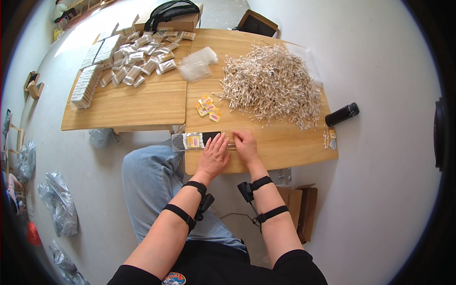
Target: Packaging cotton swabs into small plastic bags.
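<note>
At the near table edge lies a clear plastic bag (177,142) holding a row of cotton swabs with a yellow-and-white label card (193,141). A flat black piece (209,137) adjoins it on the right. My left hand (213,156) rests over the black piece, fingers stretched out and nearly flat. Close to its right, my right hand (247,148) has its fingers bent together at the end of a small row of cotton swabs (232,142); the fingertips are partly hidden. Beyond the hands lie several loose label cards (208,108) and a large heap of loose cotton swabs (273,83).
Filled swab packs (137,59) and stacked packs (86,85) cover the far left. Clear empty bags (197,64) lie mid-table. A black cylinder (342,114) is at the right edge, near small packets (332,137). A black bag (172,12) tops a carton at the back.
</note>
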`<act>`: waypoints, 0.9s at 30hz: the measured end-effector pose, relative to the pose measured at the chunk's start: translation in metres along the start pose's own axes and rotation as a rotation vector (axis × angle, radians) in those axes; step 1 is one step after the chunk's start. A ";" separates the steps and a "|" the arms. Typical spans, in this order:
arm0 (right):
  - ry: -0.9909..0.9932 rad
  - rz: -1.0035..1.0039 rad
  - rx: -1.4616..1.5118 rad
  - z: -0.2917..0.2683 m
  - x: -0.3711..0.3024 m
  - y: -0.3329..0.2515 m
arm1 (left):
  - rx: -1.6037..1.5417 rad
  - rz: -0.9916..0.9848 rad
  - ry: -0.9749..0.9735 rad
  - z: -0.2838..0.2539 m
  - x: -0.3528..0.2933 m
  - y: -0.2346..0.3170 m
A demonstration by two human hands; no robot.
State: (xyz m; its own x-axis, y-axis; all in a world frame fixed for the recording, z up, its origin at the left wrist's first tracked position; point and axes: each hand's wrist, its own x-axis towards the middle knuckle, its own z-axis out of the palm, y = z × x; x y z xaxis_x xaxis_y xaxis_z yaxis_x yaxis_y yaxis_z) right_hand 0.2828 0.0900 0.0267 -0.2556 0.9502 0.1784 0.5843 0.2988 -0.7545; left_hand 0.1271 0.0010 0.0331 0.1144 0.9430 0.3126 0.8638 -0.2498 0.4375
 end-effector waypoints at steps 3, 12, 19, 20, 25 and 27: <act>0.179 0.116 -0.155 -0.009 0.009 0.008 | 0.050 -0.003 -0.049 -0.003 0.001 0.004; 0.309 0.112 -0.472 -0.004 0.040 0.013 | 0.026 -0.014 -0.082 -0.002 0.001 0.004; 0.306 -0.039 -0.260 0.002 -0.007 0.009 | 0.041 -0.004 -0.071 0.000 -0.003 -0.002; 0.308 -0.038 -0.264 -0.001 -0.011 0.008 | 0.038 -0.002 -0.062 0.001 -0.001 -0.001; 0.248 -0.095 -0.080 -0.016 -0.013 0.001 | 0.026 -0.001 -0.054 0.001 -0.001 0.000; 0.133 -0.127 -0.099 -0.022 -0.011 -0.007 | -0.025 -0.003 -0.074 0.001 -0.003 -0.004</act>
State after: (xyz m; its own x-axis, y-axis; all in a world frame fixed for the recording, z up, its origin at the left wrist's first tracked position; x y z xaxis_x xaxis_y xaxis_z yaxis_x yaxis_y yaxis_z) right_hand 0.2986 0.0796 0.0437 -0.2320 0.9058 0.3544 0.6281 0.4177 -0.6565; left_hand 0.1238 -0.0009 0.0297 0.1484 0.9571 0.2489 0.8520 -0.2516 0.4591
